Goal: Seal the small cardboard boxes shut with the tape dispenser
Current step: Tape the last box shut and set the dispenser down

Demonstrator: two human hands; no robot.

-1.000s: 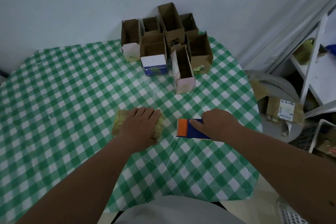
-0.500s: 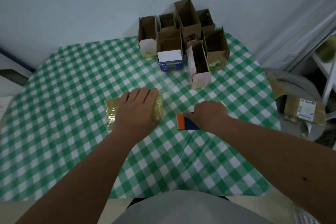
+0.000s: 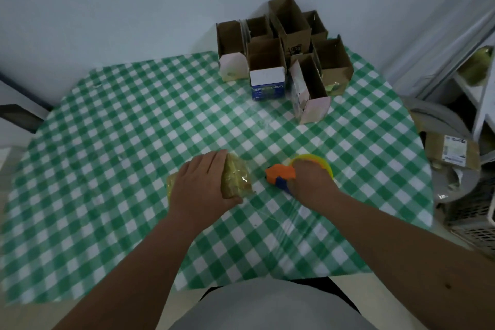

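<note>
Closest to the camera, two bare forearms reach forward over the near edge of a table (image 3: 107, 142) covered with a green and white checked plastic cloth. The left hand (image 3: 201, 187) lies on top of a small flat cardboard box wrapped in shiny yellowish tape (image 3: 237, 179). Its fingers are laid over the top of the box and the thumb goes down along the near right side, so the hand holds the box against the table. The box sits a little left of the middle of the table, with its right end showing past the hand.

Just beside it, to the right, the right hand (image 3: 310, 182) grips a tape dispenser with an orange front, a blue body and a yellow-green wheel (image 3: 281, 173). The fingers are curled around it. The orange front points to the left, toward the box, and stays a small gap apart from it.

Farther away, at the back edge of the table near the pale wall, a cluster of open small cardboard boxes (image 3: 289, 43) stands upright and close together. One of them has a white and blue printed front (image 3: 267, 83), and another has a pale pink front (image 3: 314, 111).

To the right of the table, on a lower grey surface, a brown parcel with a white label (image 3: 452, 151) lies.
</note>
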